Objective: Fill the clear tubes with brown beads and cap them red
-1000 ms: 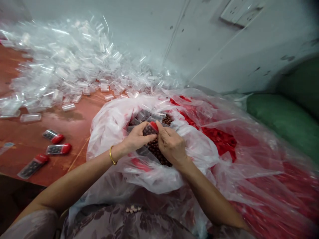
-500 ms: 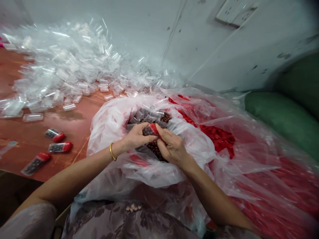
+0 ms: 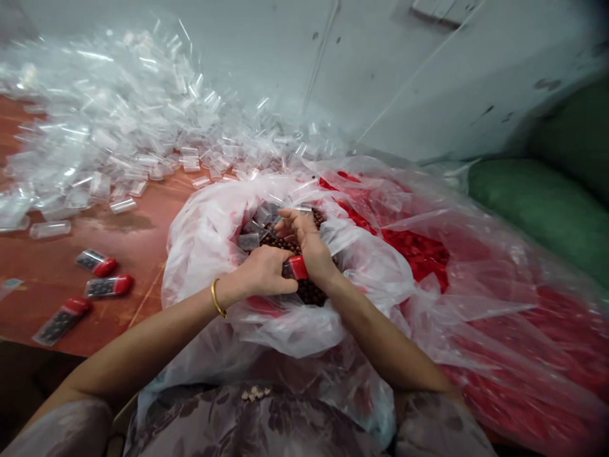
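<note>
Holding small clear red-capped tube [image 3: 294, 268] tight in left hand [image 3: 264, 271] | right hand [image 3: 304, 238] open, fingers spread over brown beads [image 3: 311, 293].

- The right hand [image 3: 304, 244] no longer pinches the red cap [image 3: 298, 267]; it now reaches forward with fingers spread over the brown beads [image 3: 285, 244] and the empty clear tubes [image 3: 250, 241] in the bag.
- The left hand [image 3: 264, 273] alone grips the capped tube now, and sits lower and nearer the body than before.
- The red cap now peeks out beside the right wrist instead of between both hands' fingertips.
- The view tilts down slightly; the wall socket slips almost out of the top edge.
</note>
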The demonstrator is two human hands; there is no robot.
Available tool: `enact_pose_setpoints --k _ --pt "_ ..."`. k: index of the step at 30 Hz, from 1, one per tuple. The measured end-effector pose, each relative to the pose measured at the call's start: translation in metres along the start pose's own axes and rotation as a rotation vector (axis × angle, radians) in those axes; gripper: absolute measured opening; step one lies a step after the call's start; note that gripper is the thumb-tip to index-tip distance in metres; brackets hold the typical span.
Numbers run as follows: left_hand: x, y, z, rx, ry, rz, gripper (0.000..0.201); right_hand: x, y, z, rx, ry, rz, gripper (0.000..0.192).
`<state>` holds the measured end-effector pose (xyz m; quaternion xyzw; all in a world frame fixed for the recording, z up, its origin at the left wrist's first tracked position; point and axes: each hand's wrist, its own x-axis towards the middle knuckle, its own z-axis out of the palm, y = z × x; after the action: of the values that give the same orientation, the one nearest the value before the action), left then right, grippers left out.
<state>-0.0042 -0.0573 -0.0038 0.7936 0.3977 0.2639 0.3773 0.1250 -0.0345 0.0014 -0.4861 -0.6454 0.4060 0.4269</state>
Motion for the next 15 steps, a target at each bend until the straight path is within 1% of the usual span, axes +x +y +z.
enact_pose_setpoints --k 2,4,5,7,9,12,14,15 --pt "0.0 0.0 0.001 0.066 -0.005 -0.001 0.009 -0.001 0.002 0.004 -0.05 -0.069 -0.007 0.074" --pt "-0.001 -0.002 0.002 0.13 -0.035 0.0 0.008 -0.003 0.002 0.004 -0.133 -0.127 -0.061 0.072" --pt "-0.001 -0.004 0.003 0.159 -0.048 0.006 0.008 -0.005 0.001 0.002 -0.19 -0.139 -0.104 0.07" --pt "-0.001 -0.006 0.004 0.203 -0.038 0.022 0.009 -0.007 -0.002 0.002 -0.308 -0.131 -0.19 0.069" --pt "0.0 -0.006 0.005 0.232 0.005 0.028 0.009 -0.007 -0.005 0.005 -0.362 -0.122 -0.236 0.069" --pt "0.001 -0.002 0.007 0.264 0.11 0.061 0.012 -0.004 -0.011 0.012 -0.268 -0.112 -0.256 0.071" --pt "-0.004 0.0 0.002 0.245 0.214 0.115 0.015 -0.002 -0.017 0.006 -0.242 -0.02 -0.308 0.071" --pt "-0.012 -0.001 -0.003 0.22 0.276 0.128 0.016 -0.002 -0.02 -0.004 -0.277 0.052 -0.348 0.068"
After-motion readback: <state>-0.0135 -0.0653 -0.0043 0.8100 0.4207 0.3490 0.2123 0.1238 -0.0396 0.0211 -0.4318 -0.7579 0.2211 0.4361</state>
